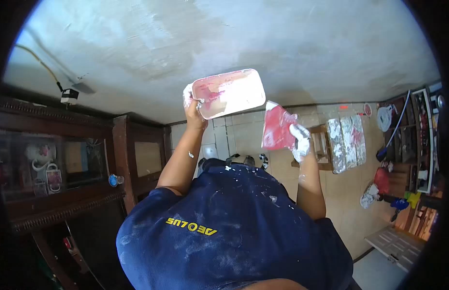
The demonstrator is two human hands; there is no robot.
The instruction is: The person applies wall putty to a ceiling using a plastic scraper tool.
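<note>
Seemingly mid-plastering: the left hand [192, 104] grips a pink-smeared tray [229, 93], and the right hand [300, 141] clutches what is probably a red-stained trowel [276, 126]. Loading it would call for bringing blade and tray together.

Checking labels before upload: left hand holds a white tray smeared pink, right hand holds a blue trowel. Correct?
Not quite. The trowel in the right hand is red, not blue, as the head view shows. The rest stands: the left hand holds the white tray smeared pink.
</note>
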